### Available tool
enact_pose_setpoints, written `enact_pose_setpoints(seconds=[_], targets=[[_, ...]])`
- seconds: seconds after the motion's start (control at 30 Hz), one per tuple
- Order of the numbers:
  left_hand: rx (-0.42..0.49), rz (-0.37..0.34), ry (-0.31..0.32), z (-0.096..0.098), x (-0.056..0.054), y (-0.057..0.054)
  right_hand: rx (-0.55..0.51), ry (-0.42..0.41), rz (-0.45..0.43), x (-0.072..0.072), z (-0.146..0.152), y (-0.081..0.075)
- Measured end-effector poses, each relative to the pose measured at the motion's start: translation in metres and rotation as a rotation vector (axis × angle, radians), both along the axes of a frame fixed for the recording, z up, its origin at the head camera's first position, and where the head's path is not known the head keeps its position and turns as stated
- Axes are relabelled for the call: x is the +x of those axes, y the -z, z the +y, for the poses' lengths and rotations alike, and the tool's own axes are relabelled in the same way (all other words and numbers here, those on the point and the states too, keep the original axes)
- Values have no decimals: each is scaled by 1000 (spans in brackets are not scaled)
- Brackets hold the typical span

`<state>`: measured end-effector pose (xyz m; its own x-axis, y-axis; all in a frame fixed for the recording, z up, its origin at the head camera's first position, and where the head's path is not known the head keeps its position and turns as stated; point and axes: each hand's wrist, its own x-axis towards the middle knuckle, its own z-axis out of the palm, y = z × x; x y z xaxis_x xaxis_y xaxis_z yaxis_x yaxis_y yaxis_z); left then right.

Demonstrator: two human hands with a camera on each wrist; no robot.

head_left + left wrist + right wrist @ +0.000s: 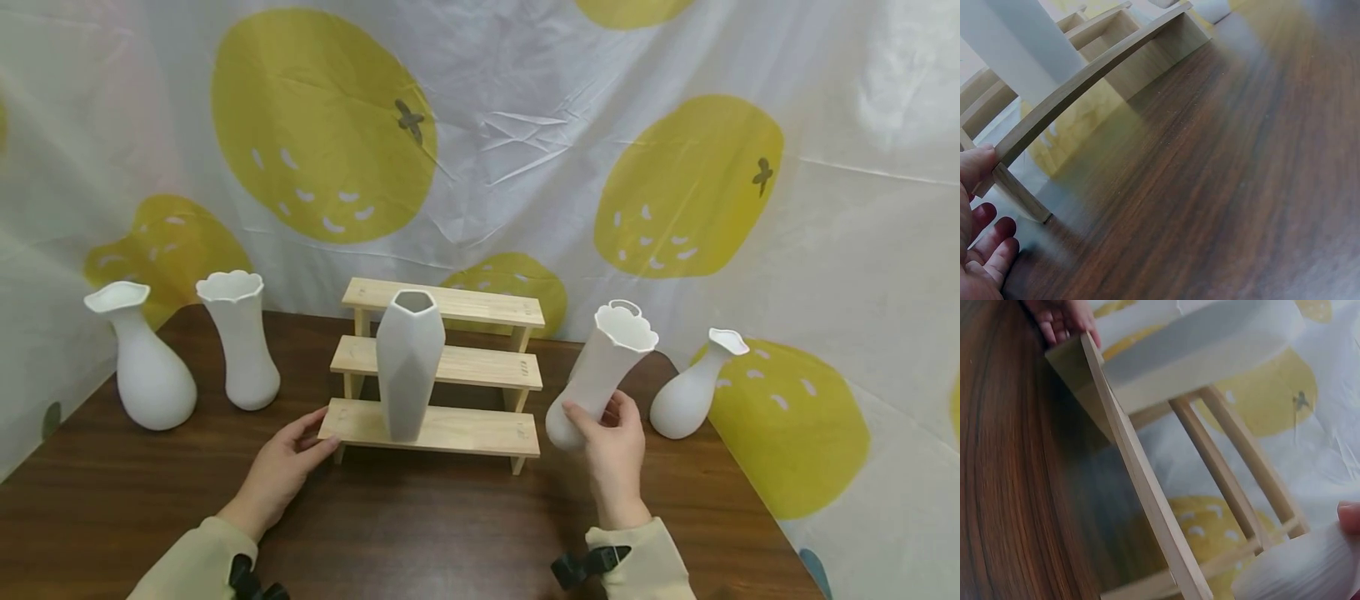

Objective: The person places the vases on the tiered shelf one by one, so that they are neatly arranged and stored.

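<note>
My right hand [617, 450] grips a white vase with a scalloped rim [603, 367] by its lower body, beside the right end of a three-step wooden stand [480, 429]. The vase tilts to the right; whether its base touches the table cannot be made out. At the stand's left end, my left hand [283, 462] holds the lowest plank, its thumb [977, 164] against the plank in the left wrist view. Upright on that lowest step is a faceted white vase [408, 367]. The right wrist view shows the held vase [1300, 569] blurred at its lower right.
On the left of the brown table [450, 525] stand a narrow-necked white vase [153, 375] and another scalloped vase [243, 342]. A smaller narrow-necked vase [686, 400] is at the right edge. A fruit-print curtain [510, 167] hangs behind.
</note>
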<state>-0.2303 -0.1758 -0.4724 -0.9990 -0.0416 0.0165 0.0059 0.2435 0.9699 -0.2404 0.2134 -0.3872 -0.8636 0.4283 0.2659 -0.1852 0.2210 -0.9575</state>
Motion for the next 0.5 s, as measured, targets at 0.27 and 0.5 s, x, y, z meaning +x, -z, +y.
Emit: enact_pose_setpoints(seconds=[0.27,0.5], targets=[[9,1,5,1,0,0,12,-115,1,3,-31,-5],[2,5,-2,0,-1,1,-3,-195,40,-1,-56,-2]])
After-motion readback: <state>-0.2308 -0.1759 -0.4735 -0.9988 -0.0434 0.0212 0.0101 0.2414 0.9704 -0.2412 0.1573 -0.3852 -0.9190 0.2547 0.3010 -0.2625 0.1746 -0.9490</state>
